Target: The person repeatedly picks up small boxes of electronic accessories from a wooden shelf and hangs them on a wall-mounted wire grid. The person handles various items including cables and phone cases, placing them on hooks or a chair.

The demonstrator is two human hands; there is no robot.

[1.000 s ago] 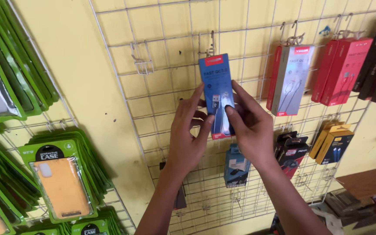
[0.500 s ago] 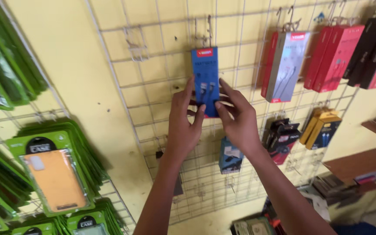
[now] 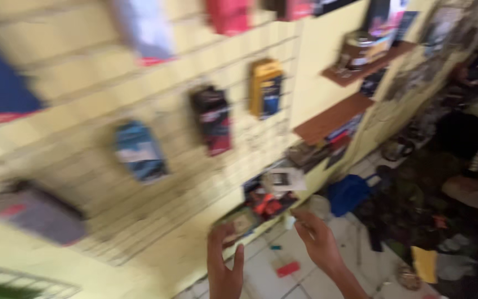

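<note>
Hands dropped from blue package | left hand, right hand empty

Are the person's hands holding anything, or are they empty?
Cannot tell: the left hand looks empty, but blur hides whether the right hand pinches something.

Small flat packet, greenish, blurred; lies just above the left fingertips. Tilted; left of the right fingers; contact unclear.
</note>
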